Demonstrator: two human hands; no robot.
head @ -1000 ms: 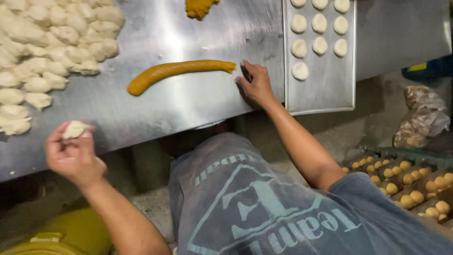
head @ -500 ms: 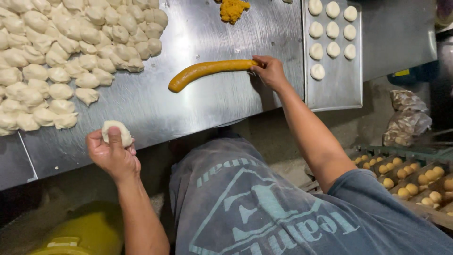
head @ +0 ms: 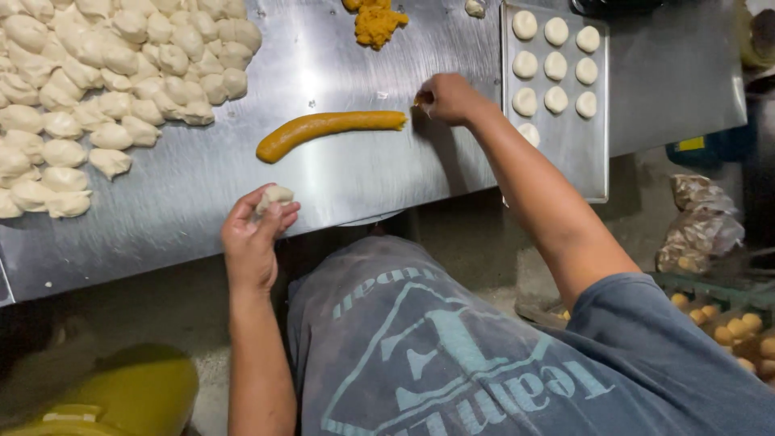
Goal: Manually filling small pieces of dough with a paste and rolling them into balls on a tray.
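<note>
At centre frame our right hand (head: 446,98) pinches the right tip of the yellow filling roll (head: 329,129), whose long axis runs leftward on the steel table (head: 387,173), while our left hand (head: 254,234) below clasps a dough piece (head: 275,196).

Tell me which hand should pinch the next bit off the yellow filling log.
Right. The right hand is already at the end of the filling log, while the left hand holds a dough piece near the table edge.
</note>
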